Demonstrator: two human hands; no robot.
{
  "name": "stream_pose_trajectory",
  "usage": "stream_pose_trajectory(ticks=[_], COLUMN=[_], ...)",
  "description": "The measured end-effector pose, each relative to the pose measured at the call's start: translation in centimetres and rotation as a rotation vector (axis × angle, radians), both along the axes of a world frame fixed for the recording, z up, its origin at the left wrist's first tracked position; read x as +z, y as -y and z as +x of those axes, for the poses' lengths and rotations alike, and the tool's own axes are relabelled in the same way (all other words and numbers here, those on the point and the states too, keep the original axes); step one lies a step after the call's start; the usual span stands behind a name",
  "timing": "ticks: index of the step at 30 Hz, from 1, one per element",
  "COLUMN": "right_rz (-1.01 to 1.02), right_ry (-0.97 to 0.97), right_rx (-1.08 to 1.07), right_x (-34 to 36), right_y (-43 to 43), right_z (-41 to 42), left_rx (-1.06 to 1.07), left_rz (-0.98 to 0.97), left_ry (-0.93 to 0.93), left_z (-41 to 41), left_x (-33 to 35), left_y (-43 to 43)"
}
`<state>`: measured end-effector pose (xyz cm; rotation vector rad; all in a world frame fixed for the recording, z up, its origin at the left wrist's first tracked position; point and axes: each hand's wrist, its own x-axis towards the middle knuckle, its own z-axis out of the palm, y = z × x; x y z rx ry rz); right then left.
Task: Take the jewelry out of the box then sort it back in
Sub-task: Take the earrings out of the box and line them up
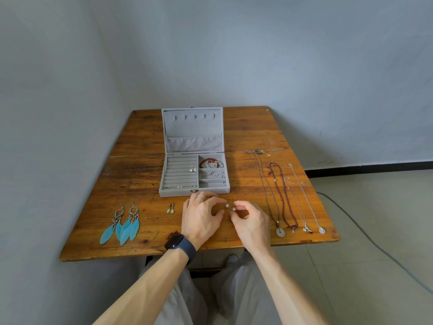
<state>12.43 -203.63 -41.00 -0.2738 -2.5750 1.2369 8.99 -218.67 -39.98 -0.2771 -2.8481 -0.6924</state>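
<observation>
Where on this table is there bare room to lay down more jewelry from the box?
Bare wood lies left of the jewelry box, above the feather earrings, and in the strip between box and necklaces. The far right corner beside the lid is free. Crowded: the front middle, where left hand and right hand meet at the pearl studs.

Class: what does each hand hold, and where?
Right hand pinches a pearl earring at its bead; whether left hand holds the other earring cannot be told.

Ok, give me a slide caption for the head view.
Right hand pinches a pearl stud, a second stud beside the left hand, before the open grey jewelry box.
</observation>
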Motion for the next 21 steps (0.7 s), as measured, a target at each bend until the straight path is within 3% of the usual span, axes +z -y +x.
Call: stream_pose_trajectory(ticks=[14, 21], right_rz=[-0.024, -0.059], right_ry=[-0.021, -0.025], right_rx=[-0.006, -0.012], right_x=[0.1, -0.1], right_y=[-0.1, 0.0], right_z=[0.0, 0.0], left_rx=[-0.092, -0.113], left_rz=[-0.237, -0.193], left_ry=[-0.116, -0.101], left_z=[-1.2, -0.8], left_x=[1.3, 1.1], left_y=[-1.7, -1.3])
